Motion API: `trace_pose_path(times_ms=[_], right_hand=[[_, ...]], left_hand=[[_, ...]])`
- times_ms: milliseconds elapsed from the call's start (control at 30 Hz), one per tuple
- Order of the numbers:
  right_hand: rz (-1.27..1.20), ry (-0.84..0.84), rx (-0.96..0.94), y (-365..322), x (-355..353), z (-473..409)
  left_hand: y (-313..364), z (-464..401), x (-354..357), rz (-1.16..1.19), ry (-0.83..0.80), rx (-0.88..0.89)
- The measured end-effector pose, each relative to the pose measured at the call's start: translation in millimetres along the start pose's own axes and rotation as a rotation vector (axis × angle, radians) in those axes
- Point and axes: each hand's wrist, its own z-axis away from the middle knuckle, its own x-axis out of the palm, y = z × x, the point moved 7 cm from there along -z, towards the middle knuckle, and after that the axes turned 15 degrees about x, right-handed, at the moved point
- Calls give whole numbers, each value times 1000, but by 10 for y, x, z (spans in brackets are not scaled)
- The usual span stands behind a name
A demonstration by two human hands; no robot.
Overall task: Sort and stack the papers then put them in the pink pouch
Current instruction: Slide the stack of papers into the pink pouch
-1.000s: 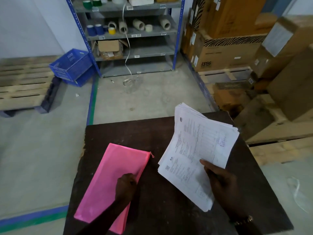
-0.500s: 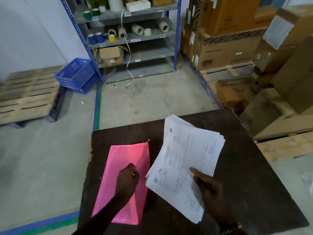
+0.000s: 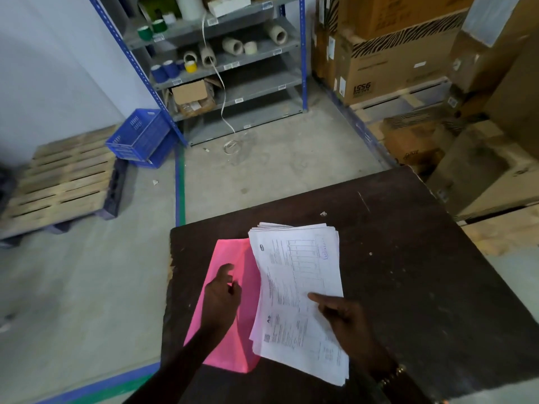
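Now the stack of papers [image 3: 297, 290] overlaps the right edge of the pink pouch [image 3: 230, 330] at lower centre, where a second ago a gap lay between them on the desk [image 3: 423, 272]; loading looks close. The right hand [image 3: 344, 319] pinches the stack's near corner. The left hand [image 3: 222, 295] rests on the pouch, fingers loosely curled, apparently pinching the fabric.

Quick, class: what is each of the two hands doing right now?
Left hand: fingers loosely curled on the pink pouch; a grip cannot be told.
Right hand: holding the stack of papers.
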Motion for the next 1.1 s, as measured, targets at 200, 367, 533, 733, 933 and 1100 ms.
trace_pose_path(times_ms=[200,367,533,733,933,1100], right_hand=[[-70,-21,164,256,-27,-172],[-122,-104,317,433,-3,-167],[-16,-136,357,503,8,-163],[10,-144,379,584,-17,-224],[128,-117,333,699,-51,-215],[176,-81,318,699,-85,-233]], left_hand=[[-105,25,116,-14,12,26],[-141,118,200,36,18,24],[-213,202,349,-68,-58,97],[-281,318,428,-192,-88,74],[-260,258,373,-222,-40,42],[-278,148,241,-173,59,6]])
